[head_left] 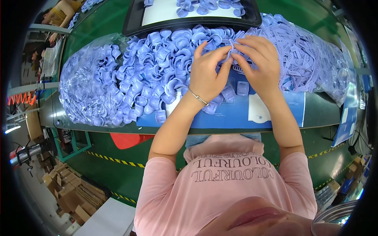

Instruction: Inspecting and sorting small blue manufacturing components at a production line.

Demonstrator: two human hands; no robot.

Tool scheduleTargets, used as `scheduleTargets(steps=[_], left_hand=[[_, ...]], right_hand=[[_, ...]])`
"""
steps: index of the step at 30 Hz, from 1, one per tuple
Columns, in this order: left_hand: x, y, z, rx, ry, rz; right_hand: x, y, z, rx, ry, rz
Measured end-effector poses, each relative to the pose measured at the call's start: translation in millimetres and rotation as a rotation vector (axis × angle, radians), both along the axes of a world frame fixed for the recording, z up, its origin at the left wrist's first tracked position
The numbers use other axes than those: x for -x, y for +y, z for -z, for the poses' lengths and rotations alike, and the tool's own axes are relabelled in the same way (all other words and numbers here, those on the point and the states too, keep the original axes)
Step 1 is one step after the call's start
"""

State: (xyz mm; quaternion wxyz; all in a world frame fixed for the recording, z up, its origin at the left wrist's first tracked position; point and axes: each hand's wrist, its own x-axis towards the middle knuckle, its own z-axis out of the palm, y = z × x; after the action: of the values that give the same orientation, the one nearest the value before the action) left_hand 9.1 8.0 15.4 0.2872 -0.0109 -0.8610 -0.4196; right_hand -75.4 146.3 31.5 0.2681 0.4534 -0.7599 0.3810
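Note:
Over the middle of the bench, my left hand point(208, 72) and my right hand point(260, 65) meet at the fingertips. Between them they pinch a small periwinkle plastic piece point(231, 48), partly covered by fingers, so its full shape is hidden. A bracelet circles my left wrist. To the left of my hands spreads a heap of curved, cuff-like periwinkle parts point(151, 65). On the right lies a pile of flat, slotted strap pieces point(299, 59) in the same colour. A few curved parts point(243, 88) rest just below my hands on a blue printed sheet point(289, 108).
A black tray point(189, 26) with a white bottom and several curved parts stands beyond the heaps. Clear plastic bags point(73, 90) enclose the outer parts of both piles. Another person point(59, 17) sits at the far left. A red seat point(128, 139) shows below the bench edge.

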Motion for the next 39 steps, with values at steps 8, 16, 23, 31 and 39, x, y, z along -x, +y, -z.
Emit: scheduleTargets(steps=[8,16,23,31,39], left_hand=[[1,-2,-1,-0.086,-0.021,-0.024],[2,0,-3,-0.028,0.016,-0.025],[2,1,-5,-0.09,0.0,-0.003],[3,-1,-1,-0.173,0.0,-0.007],[2,-2,-3,-0.113,0.0,-0.01]], right_hand=[[-7,6,-7,-0.103,0.097,-0.027],[-4,6,-5,-0.066,0.1,0.018],[-1,8,-4,-0.058,0.042,-0.005],[1,7,-7,-0.033,0.008,-0.071],[4,8,-2,-0.087,0.049,-0.074]])
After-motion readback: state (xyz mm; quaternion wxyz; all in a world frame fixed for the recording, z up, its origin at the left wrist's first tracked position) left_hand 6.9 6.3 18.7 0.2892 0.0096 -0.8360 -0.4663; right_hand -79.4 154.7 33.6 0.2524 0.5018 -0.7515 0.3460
